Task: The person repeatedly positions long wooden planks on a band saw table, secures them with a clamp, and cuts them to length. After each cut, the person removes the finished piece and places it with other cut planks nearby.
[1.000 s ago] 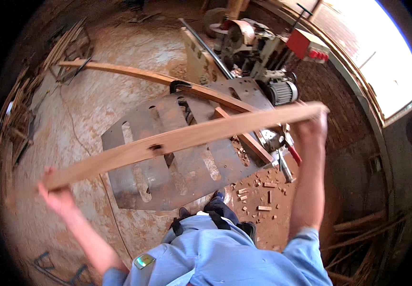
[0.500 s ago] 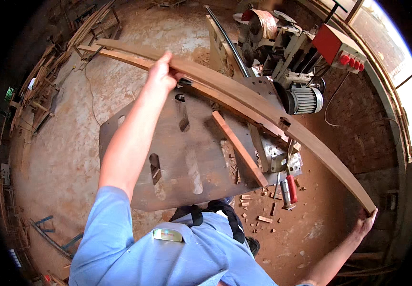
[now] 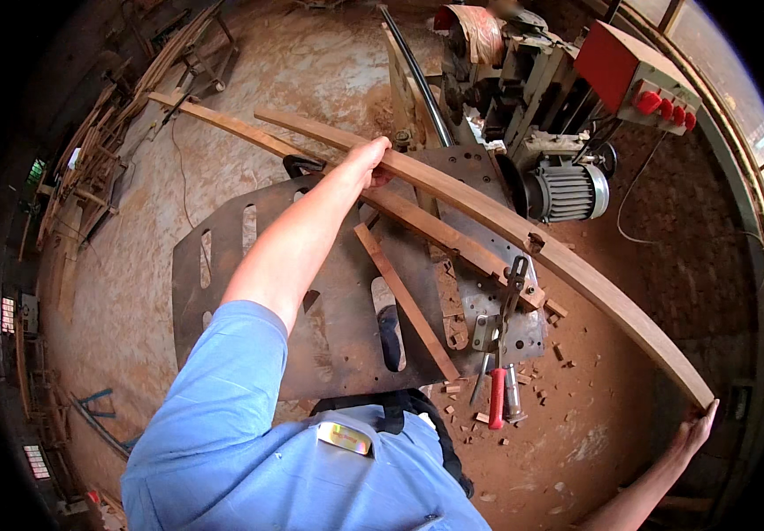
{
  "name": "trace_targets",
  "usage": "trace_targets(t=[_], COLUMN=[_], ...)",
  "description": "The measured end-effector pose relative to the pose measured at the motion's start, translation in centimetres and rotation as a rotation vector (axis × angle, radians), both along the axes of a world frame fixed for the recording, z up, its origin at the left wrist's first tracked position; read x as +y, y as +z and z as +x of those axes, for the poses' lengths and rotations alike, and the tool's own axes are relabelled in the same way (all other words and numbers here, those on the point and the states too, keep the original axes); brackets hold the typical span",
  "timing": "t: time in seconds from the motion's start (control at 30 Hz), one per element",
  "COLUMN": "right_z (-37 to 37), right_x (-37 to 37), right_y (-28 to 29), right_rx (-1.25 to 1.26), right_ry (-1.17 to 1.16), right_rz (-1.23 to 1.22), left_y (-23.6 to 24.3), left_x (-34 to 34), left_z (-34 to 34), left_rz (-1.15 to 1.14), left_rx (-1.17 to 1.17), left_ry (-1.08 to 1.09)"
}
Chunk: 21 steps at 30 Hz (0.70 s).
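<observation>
A long wooden plank (image 3: 506, 226) stretches from the upper middle down to the lower right, above a dark metal machine table (image 3: 311, 292). My left hand (image 3: 368, 159) grips the plank partway along its far half, arm stretched out over the table. My right hand (image 3: 696, 429) holds the plank's near end at the lower right. A second long board (image 3: 231, 128) lies across the table behind it, and a thin wooden strip (image 3: 404, 301) rests on the table top.
A woodworking machine with a grey motor (image 3: 568, 190) and a red switch box (image 3: 634, 75) stands at the upper right. A red-handled tool (image 3: 497, 398) lies by wood chips on the dirt floor. Stacked timber (image 3: 99, 150) lines the left wall.
The plank has swung from crosswise in front of me to running far-to-near on my right. My left hand has stayed on its far part; my right hand remains at its near end.
</observation>
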State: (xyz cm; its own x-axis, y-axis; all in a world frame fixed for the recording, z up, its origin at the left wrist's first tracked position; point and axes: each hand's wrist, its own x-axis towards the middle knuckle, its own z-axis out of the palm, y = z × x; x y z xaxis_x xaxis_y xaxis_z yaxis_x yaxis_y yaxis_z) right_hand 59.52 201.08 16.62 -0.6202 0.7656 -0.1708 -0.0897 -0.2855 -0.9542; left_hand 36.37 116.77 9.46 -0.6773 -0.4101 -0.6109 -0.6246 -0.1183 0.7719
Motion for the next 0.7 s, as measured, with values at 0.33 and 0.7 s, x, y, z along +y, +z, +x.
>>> trace_targets(t=[0.33,0.7], right_z=[-7.3,-5.6], right_x=[1.9,-1.1], right_y=[-0.3,-19.5], right_rx=[-0.068,-0.602], right_ry=[0.044,0.095], right_rz=[0.085,0.028], left_y=[1.4,-3.8], left_x=[1.6,8.2], left_z=[-2.0,1.4], left_rz=[-1.424,-1.074], left_rx=[-0.114,0.394], left_ry=[-0.881,-1.164])
